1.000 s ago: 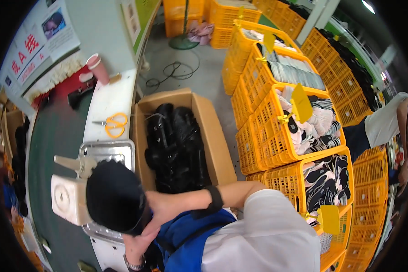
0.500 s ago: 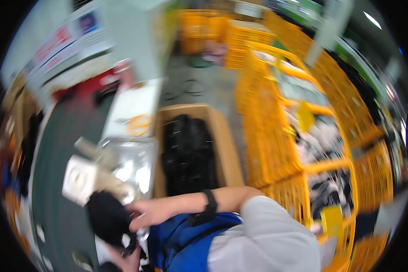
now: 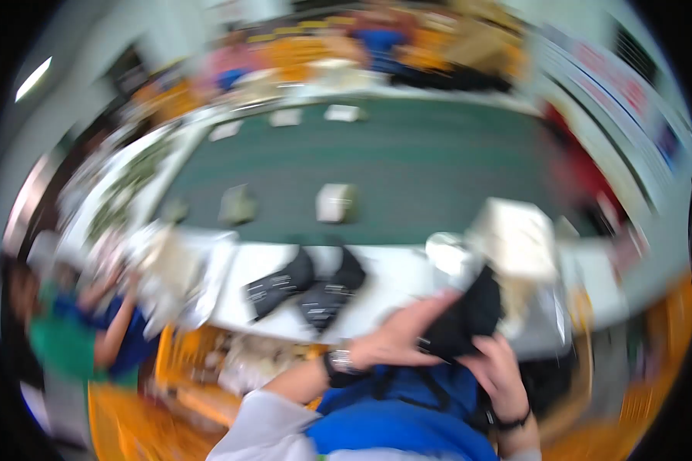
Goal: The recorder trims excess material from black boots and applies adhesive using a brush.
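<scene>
In front of my body I hold a black cup-shaped fabric piece (image 3: 469, 315), its kind blurred. My left hand (image 3: 404, 332), with a watch at its wrist, closes on the piece's left side. My right hand (image 3: 501, 373), with a dark band at its wrist, grips its lower right edge. Two similar black pieces (image 3: 284, 288) with small white marks lie side by side on the white table edge (image 3: 392, 296), left of my hands. Just beyond the held piece stands a white box (image 3: 519, 238), beside a clear plastic tray (image 3: 542, 323).
A green conveyor belt (image 3: 423, 169) runs across ahead, carrying small white-and-green packs (image 3: 336, 203). At left, a co-worker in a green top (image 3: 73, 342) handles pale fabric. Yellow crates (image 3: 184, 357) stand below the table, and an open carton (image 3: 584, 384) stands at my right.
My view has swung left from the crates and carton to the conveyor belt. The black piece stays in my hands, now held before my body.
</scene>
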The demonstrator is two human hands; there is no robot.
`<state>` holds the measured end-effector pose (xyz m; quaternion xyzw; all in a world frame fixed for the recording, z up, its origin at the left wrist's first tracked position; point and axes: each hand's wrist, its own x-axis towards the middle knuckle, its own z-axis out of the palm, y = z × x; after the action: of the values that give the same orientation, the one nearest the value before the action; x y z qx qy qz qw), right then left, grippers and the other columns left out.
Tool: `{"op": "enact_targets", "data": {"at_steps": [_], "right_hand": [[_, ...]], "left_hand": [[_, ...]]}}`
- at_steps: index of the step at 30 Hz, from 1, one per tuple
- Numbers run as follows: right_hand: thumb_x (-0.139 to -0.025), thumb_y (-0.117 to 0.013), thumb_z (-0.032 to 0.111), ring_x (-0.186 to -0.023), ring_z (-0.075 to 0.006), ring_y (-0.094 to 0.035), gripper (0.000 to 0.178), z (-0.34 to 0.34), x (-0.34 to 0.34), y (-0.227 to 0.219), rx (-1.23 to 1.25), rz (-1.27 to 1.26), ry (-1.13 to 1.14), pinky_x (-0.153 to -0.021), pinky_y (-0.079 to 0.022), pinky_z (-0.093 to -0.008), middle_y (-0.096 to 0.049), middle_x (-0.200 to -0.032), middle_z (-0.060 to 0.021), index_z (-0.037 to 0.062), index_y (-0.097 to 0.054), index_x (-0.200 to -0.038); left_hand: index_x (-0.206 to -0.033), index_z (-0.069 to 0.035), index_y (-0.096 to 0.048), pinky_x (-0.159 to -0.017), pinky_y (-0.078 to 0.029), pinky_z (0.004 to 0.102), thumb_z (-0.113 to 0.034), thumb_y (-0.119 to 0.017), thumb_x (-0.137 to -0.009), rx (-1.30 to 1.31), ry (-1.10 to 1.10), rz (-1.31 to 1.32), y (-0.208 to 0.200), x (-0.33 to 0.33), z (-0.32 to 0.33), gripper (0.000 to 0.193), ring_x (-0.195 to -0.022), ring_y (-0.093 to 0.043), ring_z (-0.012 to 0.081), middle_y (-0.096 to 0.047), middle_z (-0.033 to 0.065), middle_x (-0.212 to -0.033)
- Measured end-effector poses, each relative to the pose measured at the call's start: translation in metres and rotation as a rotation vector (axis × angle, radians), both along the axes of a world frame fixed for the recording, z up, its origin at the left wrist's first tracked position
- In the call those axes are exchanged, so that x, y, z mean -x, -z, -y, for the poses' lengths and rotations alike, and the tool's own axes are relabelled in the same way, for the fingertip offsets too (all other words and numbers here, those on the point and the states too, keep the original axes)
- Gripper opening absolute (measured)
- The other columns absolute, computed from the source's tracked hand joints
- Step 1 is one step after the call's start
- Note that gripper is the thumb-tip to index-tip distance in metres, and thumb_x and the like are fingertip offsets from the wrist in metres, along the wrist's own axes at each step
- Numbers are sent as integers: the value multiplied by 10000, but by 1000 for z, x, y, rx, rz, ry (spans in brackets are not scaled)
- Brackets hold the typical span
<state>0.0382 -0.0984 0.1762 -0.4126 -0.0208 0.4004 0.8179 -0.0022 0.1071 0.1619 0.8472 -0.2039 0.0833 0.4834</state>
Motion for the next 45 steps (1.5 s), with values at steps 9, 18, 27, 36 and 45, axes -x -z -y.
{"op": "enact_targets", "data": {"at_steps": [9,18,27,36,45], "right_hand": [[-807,-641,197,-1108,-336,-450,508,-33,-4,8,589,939,-24,-997,-300,-447,-444,-1257,-149,-1,-462,-1239],[-797,-577,108,-838,-435,-474,201,-69,-1,13,421,1784,-18,-767,-368,-461,-541,-881,-226,-46,-557,-924],[-737,-616,115,-644,-357,-516,156,-72,0,8,395,1748,118,-625,-405,-420,-526,-688,-155,-15,-536,-773],[-668,-680,58,-718,-309,-573,165,5,-14,-1,486,1698,84,-718,-442,-396,-597,-787,-119,13,-571,-784],[-721,-676,207,-719,-345,-526,234,-20,-14,4,506,1760,-42,-638,-422,-395,-580,-789,-139,17,-601,-835]], "left_hand": [[-1379,-112,-305,-658,-395,354,-176,-689,-651,-267,-540,200,-1,74,-29,825,-757,-506,274,-492,104,-849],[-1378,-91,-277,-780,-388,377,-132,-704,-590,-164,-503,133,10,47,-17,897,-886,-494,305,-488,141,-961],[-1346,-61,-313,-744,-430,362,-167,-694,-644,-102,-397,43,2,32,-9,806,-841,-535,307,-540,131,-936],[-1314,-116,-401,-683,-463,363,-199,-739,-599,-185,-266,97,0,5,2,796,-770,-580,290,-576,119,-888],[-1352,-140,-352,-641,-450,373,-193,-725,-593,-233,-223,137,2,11,7,847,-713,-548,288,-518,98,-830]]}}
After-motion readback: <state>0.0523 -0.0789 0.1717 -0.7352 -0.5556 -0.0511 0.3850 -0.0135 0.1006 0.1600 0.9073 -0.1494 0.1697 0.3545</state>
